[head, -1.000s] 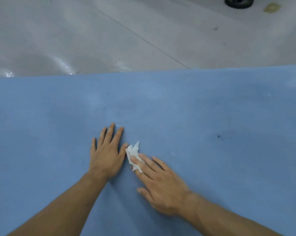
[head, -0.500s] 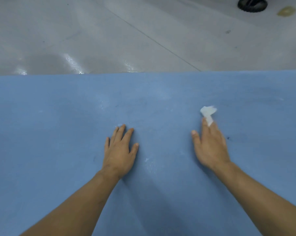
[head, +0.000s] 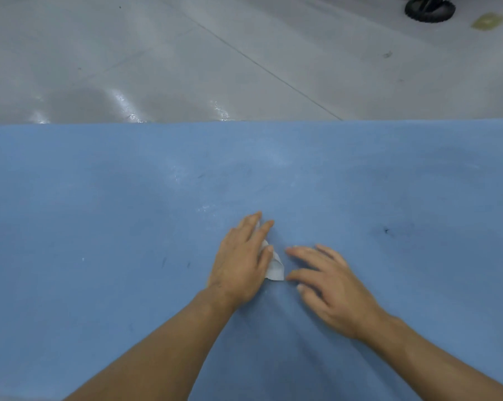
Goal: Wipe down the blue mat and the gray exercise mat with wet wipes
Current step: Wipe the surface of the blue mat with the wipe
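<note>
Status: left hand [head: 240, 263] lies flat on the wet wipe [head: 275, 269], fingers straight and pressing, nothing gripped; wipe sits on the blue mat [head: 100, 227], mostly covered, one white corner showing at the thumb side; right hand [head: 334, 285] just right of the wipe, fingers spread flat on the mat, holding nothing; dark scuff [head: 386, 230] well right of the wipe, probably not wiped yet. Wipe looks thin, limp and damp; it will likely bunch and slide, so pin it under flat fingers rather than pinch an edge. Versus half a second back: wipe was under the right fingertips, hands well apart; now it's under the left, hands close.
</note>
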